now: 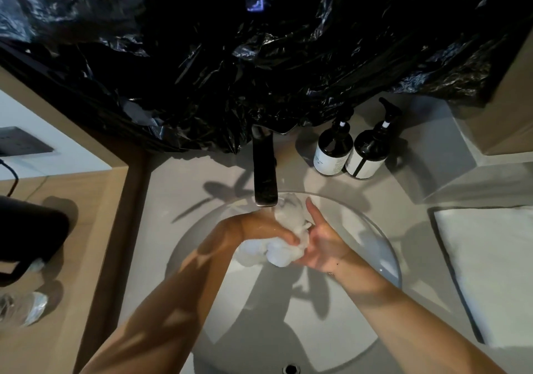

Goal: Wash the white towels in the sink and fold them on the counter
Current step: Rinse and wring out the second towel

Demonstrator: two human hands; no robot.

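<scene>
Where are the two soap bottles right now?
The two pump bottles stand side by side on the counter behind the sink, right of the faucet.

Dim, warm light is falling from above onto the sink (383,246) — the upper part of the view is sinking into near black.

Around the sink, several overlapping shadows are fanning out: those of the faucet (264,168) are spreading left and behind it across the counter (184,189), and the forearms are casting dark, crossing wedges into the basin towards the viewer. Behind the sink, the black plastic sheeting (259,65) is catching small glints of glare on its creases. The towel (277,246) under the faucet is blurring slightly. Far from the sink, straight edges are bowing with wide-angle distortion — the folded white towel (490,272) to its right is looking soft and flat.
</scene>
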